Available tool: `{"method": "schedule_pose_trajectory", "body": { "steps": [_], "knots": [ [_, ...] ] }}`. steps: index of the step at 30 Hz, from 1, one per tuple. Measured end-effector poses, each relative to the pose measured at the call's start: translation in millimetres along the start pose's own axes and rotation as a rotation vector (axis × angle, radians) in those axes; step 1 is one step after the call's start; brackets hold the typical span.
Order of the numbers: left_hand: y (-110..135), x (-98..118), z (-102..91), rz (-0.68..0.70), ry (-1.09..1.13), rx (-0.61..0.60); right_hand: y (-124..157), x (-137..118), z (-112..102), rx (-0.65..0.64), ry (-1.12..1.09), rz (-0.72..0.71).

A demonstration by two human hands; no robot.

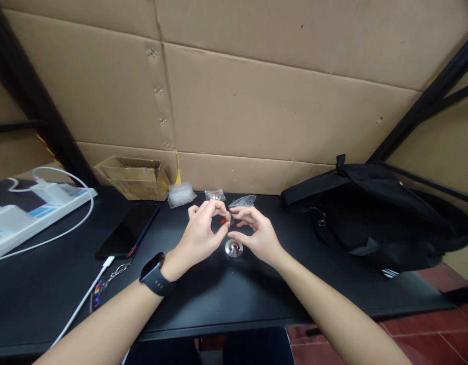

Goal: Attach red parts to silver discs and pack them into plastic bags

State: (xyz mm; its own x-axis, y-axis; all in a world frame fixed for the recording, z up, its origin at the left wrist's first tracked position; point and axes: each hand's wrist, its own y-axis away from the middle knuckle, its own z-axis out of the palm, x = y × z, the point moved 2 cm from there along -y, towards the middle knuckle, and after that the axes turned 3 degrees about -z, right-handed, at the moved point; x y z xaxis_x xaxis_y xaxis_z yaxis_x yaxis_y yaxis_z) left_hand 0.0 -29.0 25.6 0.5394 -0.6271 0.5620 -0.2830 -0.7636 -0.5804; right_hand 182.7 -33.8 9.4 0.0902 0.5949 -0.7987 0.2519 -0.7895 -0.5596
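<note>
Between my two hands a small silvery metal disc (230, 222) is held nearly edge-on, with something red beside it. My left hand (205, 228), with a dark watch on its wrist, pinches the disc's left side between thumb and fingers. My right hand (259, 233) has its thumb and curled fingers at the right side of the disc. Just below the fingertips a round shiny metal piece with a domed middle (234, 248) lies on the black table (215, 304); a red spot shows on its dome. A similar disc in a clear bag (215, 195) lies behind my hands.
A clear plastic bag (243, 201) and a stack of plastic packets (181, 194) lie at the back. An open cardboard box (133, 180) stands left of them. Farther left are a phone (128, 230), keychain (116, 274) and power strip (44, 218). A black backpack (371, 218) lies right.
</note>
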Motion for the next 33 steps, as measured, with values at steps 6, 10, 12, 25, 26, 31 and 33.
{"method": "schedule_pose_trajectory", "body": {
  "steps": [6, 10, 12, 25, 26, 31, 33],
  "knots": [
    [-0.3, -2.7, 2.3, 0.002, 0.013, -0.006, 0.2, 2.5, 2.1, 0.031, -0.191, 0.105],
    [-1.2, -3.2, 3.1, -0.005, 0.013, -0.007, -1.1, 5.6, 1.0, 0.031, -0.221, 0.121],
    [-1.7, -1.9, 3.5, -0.005, 0.011, -0.014, -1.6, 7.5, 0.6, 0.033, -0.223, 0.125],
    [-1.2, 0.6, 3.4, 0.013, -0.056, 0.066, -7.0, 9.1, -5.5, -0.028, -0.046, 0.128],
    [-1.2, 0.3, 3.7, 0.008, -0.056, 0.064, -7.0, 9.9, -6.4, -0.042, -0.015, 0.111],
    [-2.3, 1.4, 2.7, 0.005, -0.103, 0.04, -6.3, 10.1, -8.8, -0.091, 0.161, 0.042],
    [-2.8, 2.5, 1.1, 0.009, -0.118, 0.042, -6.4, 8.1, -9.8, -0.106, 0.277, 0.01]
  ]
}}
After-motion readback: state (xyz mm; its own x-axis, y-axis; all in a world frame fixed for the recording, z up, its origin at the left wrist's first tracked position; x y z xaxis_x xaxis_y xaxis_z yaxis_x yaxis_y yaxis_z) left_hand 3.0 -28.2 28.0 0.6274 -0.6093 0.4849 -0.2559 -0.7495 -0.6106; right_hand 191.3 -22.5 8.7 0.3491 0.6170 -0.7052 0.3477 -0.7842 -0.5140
